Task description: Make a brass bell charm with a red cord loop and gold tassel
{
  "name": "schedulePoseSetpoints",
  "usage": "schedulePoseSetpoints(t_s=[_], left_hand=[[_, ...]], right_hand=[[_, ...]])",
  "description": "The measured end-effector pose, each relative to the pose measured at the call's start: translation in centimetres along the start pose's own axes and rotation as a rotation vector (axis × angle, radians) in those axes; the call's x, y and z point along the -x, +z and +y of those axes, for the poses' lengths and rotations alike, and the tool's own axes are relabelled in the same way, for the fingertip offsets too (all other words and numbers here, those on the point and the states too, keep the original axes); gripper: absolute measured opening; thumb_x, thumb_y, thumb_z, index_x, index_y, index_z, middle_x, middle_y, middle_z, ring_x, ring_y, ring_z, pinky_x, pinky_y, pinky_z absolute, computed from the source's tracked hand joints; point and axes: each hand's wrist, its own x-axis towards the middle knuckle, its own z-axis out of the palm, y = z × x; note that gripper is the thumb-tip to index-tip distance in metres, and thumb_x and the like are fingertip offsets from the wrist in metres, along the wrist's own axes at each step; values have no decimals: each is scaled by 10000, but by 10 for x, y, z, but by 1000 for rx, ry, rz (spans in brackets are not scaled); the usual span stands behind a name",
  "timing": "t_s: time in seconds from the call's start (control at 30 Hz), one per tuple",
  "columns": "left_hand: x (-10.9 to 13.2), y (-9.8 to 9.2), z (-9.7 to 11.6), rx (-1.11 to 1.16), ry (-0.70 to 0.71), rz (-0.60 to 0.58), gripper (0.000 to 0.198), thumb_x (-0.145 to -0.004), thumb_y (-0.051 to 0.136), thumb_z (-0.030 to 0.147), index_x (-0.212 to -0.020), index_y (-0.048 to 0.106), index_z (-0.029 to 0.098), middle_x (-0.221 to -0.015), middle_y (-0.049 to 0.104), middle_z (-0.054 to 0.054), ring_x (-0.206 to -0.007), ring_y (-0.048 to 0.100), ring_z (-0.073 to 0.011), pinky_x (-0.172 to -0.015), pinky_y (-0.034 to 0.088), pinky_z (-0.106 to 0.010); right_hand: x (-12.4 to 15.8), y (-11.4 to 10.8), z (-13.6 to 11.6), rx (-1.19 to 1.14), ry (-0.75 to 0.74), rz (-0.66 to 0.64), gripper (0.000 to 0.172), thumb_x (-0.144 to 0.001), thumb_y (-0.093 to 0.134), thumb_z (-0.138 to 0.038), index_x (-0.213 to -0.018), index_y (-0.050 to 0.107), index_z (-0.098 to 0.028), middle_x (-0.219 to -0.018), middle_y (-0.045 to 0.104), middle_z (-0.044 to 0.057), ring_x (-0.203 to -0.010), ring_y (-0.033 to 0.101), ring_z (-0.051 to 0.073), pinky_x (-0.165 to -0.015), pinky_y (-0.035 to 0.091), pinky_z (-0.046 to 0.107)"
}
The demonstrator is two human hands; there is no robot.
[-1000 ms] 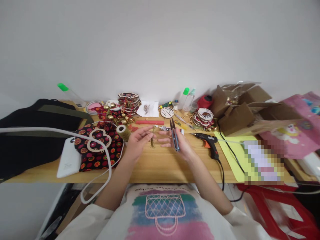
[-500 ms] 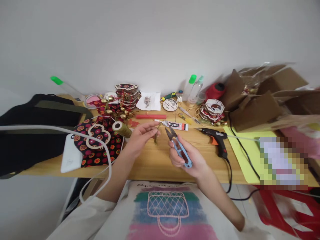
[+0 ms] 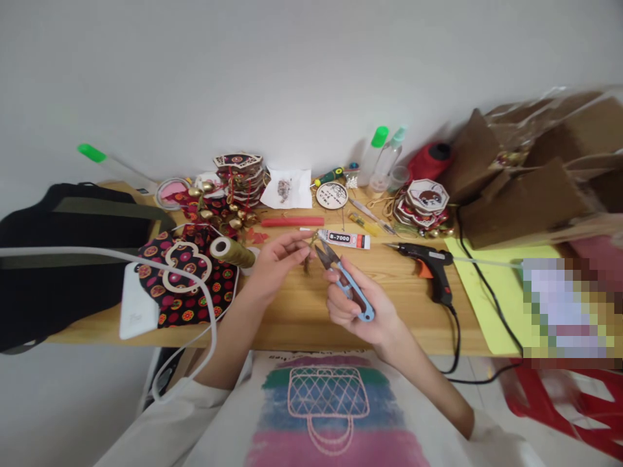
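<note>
My left hand (image 3: 272, 269) is closed in a pinch on a small bundle of olive thread (image 3: 307, 262), whose loose ends hang below the fingertips. A short piece of it also sticks up past the fingers. In my right hand (image 3: 377, 311) are thread snips (image 3: 354, 285) with blue handles, their dark blades pointing up and left. The blade tips are close to the thread; whether they touch it I cannot tell. Just behind the hands lies a B-7000 glue tube (image 3: 343, 239). A spool of olive thread (image 3: 233, 253) lies to the left of my left hand.
A black glue gun (image 3: 428, 263) with its cable lies to the right, beside a yellow sheet (image 3: 467, 272). Patterned fabric (image 3: 195, 308) and a white cable (image 3: 213, 311) are at left. Stacked ornaments (image 3: 238, 172), a red stick (image 3: 292, 222) and cardboard boxes (image 3: 525, 201) line the back.
The blade tips have moved slightly left, closer to the thread in my left hand. The camera view has shifted a little. Both hands keep their hold.
</note>
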Motion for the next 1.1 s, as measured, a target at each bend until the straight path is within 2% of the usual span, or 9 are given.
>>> schedulePoseSetpoints(t_s=[0.63, 0.83, 1.1], left_hand=[[-4, -4, -5, -64, 6, -15, 341, -647, 793, 251, -968, 718, 162, -688, 677, -8, -662, 594, -101, -632, 430, -206], [-5, -4, -4, -48, -4, -14, 352, -634, 804, 249, -967, 723, 165, -684, 677, -5, -658, 593, -96, -625, 433, -198], [-6, -6, -6, 5, -25, -3, 336, -606, 830, 264, -910, 731, 160, -665, 693, -7, -638, 622, -97, -632, 462, -199]], right_hand=[[-3, 0, -2, -57, 25, 33, 540, -1004, 37, -357, -726, 467, -184, -352, 294, -85, -336, 91, 81, -352, 194, 168], [-4, 1, -1, -38, 35, 51, 524, -1007, 52, -342, -714, 458, -187, -343, 295, -87, -335, 89, 82, -352, 202, 162], [-2, 2, -2, -4, 21, 151, 427, -997, 222, -392, -704, 460, -192, -344, 308, -91, -335, 94, 73, -354, 199, 163]])
